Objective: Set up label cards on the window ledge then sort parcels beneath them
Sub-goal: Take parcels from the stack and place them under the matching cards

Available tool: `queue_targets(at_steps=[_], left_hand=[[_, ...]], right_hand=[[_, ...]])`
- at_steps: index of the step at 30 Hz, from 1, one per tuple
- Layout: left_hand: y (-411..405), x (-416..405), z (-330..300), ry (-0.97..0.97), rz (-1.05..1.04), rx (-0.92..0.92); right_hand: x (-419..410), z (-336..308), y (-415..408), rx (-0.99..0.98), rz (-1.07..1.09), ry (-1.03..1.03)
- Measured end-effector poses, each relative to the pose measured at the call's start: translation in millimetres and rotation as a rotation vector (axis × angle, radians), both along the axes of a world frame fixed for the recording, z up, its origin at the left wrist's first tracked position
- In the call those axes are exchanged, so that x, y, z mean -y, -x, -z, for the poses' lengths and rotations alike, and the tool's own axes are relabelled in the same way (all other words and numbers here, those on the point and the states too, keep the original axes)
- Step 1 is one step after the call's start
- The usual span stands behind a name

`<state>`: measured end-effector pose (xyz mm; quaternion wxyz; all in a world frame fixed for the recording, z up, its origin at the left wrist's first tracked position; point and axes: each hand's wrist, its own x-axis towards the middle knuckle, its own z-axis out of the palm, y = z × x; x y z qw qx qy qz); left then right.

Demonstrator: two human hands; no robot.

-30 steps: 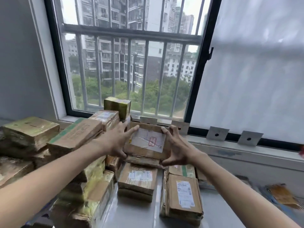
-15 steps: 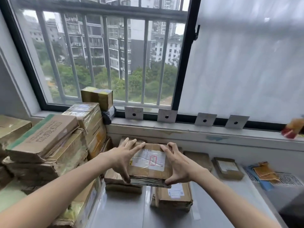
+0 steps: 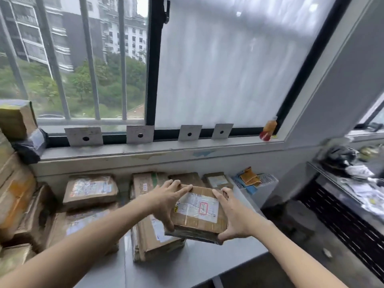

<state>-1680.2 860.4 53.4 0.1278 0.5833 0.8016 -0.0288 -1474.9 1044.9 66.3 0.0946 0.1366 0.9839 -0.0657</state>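
I hold a flat brown cardboard parcel (image 3: 197, 215) with a white shipping label above the grey table (image 3: 187, 267). My left hand (image 3: 166, 202) grips its left edge and my right hand (image 3: 232, 213) grips its right edge. Several grey label cards, each with a black dot, lean on the window ledge (image 3: 166, 150): one at the left (image 3: 84, 136), one beside it (image 3: 140, 134), a third (image 3: 189, 133) and a fourth (image 3: 222, 131). Sorted parcels lie beneath them, among them a taped one (image 3: 91, 190) and a small one (image 3: 217, 180).
A tall stack of taped boxes (image 3: 14, 194) fills the left side. An orange bottle (image 3: 269, 128) stands at the ledge's right end. Orange and blue packets (image 3: 248, 177) lie on a white unit. A cluttered dark counter (image 3: 353, 183) stands at the right, with floor between.
Both hands have carried the parcel to the right and lower, away from the left stack. The view has swung right, showing all the cards and the room's right side.
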Motion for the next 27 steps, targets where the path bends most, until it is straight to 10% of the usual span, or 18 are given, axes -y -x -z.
queue_targets(at_steps=[11, 27], left_hand=[[-80, -121, 19, 0.027, 0.171, 0.027], [-108, -182, 62, 0.13, -0.166, 0.085]], right_hand=[[-95, 29, -103, -0.001, 0.171, 0.101], [-223, 84, -60, 0.125, -0.146, 0.207]])
